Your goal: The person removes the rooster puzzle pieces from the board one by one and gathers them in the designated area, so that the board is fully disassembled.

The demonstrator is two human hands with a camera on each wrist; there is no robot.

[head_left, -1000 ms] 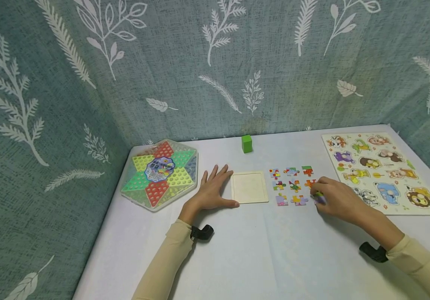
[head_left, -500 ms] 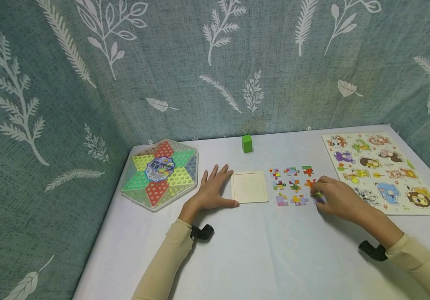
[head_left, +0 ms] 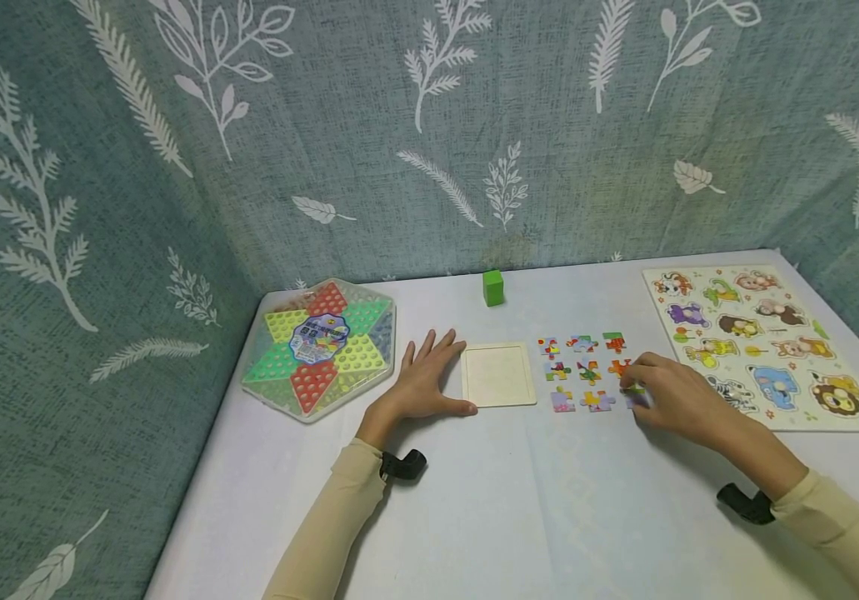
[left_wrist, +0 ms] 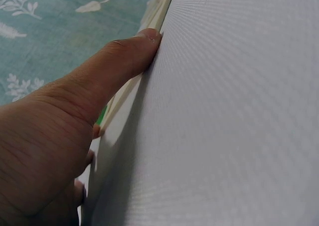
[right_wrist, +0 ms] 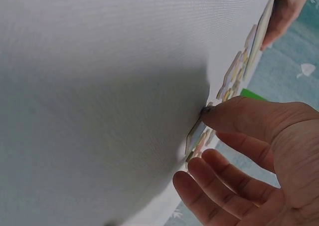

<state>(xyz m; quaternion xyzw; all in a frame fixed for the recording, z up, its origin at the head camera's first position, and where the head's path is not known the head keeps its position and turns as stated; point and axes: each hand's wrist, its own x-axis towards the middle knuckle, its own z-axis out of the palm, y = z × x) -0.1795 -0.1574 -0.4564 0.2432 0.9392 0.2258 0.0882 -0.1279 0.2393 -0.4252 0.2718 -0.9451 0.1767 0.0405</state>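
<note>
My left hand (head_left: 426, 385) lies spread at the left side of a shallow square wooden tray (head_left: 499, 376), index fingertip by its upper left corner and thumb by the lower left one. In the left wrist view the thumb (left_wrist: 124, 59) reaches the tray's edge. At the lower right of several spaced jigsaw pieces, my right hand (head_left: 672, 398) holds a lilac and green jigsaw piece (head_left: 635, 399) with thumb and fingers. That jigsaw piece (right_wrist: 195, 135) lies low against the table in the right wrist view, thumb tip on its edge, index fingertip hidden.
Left of the tray sits a hexagonal Chinese checkers box (head_left: 320, 350). A green block (head_left: 493, 287) stands at the back. On the right, an animal peg puzzle board (head_left: 762, 350) lies near the right hand. Between tray and right hand are loose jigsaw pieces (head_left: 588, 372).
The jigsaw piece under my right hand has gone from tilted to flat in line with the bottom row, while the hand shifts only slightly. My left hand stays by the tray.
</note>
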